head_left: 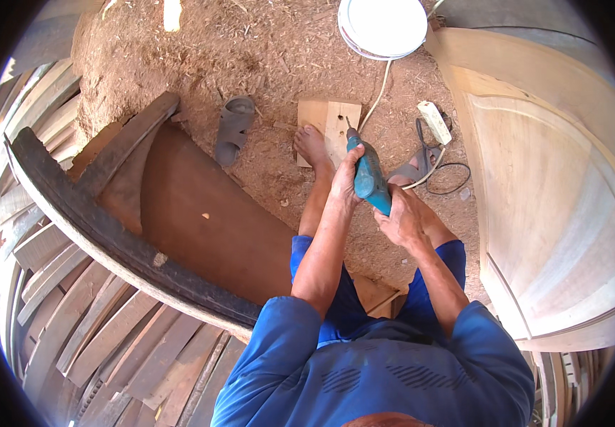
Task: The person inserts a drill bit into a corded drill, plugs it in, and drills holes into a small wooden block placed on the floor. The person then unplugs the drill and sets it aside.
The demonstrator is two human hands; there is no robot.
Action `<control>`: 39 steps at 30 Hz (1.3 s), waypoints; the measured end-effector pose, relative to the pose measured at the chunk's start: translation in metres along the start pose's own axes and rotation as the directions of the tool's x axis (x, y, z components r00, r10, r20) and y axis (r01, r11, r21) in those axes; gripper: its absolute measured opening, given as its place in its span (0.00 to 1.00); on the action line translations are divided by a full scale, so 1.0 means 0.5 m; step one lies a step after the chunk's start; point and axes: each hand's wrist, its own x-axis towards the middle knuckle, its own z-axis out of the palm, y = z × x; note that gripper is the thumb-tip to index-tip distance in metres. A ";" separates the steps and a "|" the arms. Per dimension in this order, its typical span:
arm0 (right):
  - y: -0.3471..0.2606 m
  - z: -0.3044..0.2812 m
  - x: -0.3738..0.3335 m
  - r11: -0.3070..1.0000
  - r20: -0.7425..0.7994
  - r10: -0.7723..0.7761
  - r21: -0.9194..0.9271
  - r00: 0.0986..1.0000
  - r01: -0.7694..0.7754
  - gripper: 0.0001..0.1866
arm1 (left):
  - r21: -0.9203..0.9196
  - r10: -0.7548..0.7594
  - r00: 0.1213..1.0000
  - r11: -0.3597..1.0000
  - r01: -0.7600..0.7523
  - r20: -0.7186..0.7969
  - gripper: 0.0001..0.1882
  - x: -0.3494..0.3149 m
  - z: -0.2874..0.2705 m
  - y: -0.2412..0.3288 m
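Teal plastic power drill (369, 178), 1: long axis forward, slightly left; gripped by left hand (347, 176) around its body, right hand (401, 217) at its handle end. Pale flat wooden board (334, 135), holed: ahead, at the bit end, left hand nearer. Trigger hidden; bit contact indeterminable.
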 end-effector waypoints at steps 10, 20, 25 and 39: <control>0.037 0.069 0.070 0.990 0.051 0.144 -0.017 0.988 -0.143 0.27 | -0.160 -0.055 0.998 0.986 0.052 -0.014 0.29 0.027 0.004 0.010; 0.050 0.077 0.094 0.987 -0.041 0.159 -0.009 0.986 -0.159 0.21 | -0.120 -0.074 0.997 0.990 0.073 -0.003 0.28 0.061 0.004 0.012; 0.046 0.066 0.108 0.982 -0.015 0.189 -0.024 0.982 -0.189 0.23 | -0.171 -0.083 0.996 0.982 0.077 -0.031 0.25 0.080 0.009 0.015; 0.019 0.045 0.126 0.932 0.072 0.362 -0.050 0.929 -0.359 0.24 | -0.152 -0.081 0.996 0.986 0.074 -0.043 0.24 0.110 -0.001 0.013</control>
